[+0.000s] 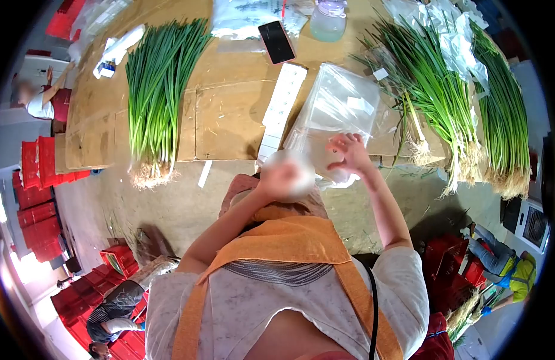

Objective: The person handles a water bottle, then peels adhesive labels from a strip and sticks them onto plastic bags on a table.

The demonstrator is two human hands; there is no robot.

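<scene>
My left hand (282, 180) is at the table's front edge, beside the lower end of a strip of white labels (283, 99). A blur covers its fingers, so whether it holds anything is hidden. Over the near end of a stack of clear plastic bags (325, 102), my right hand (351, 155) has its fingers apart and curved, with nothing visibly gripped. Loose plastic hangs at the edge below it. To the left lies a bunch of green onions (163, 90), roots toward me.
Cardboard (223, 123) covers the table. More green onions (433, 96) lie at right, partly under white plastic (460, 48). A phone (277, 43) and a jar (328, 21) are at the back. Red crates (40, 222) and other people (517, 273) are around.
</scene>
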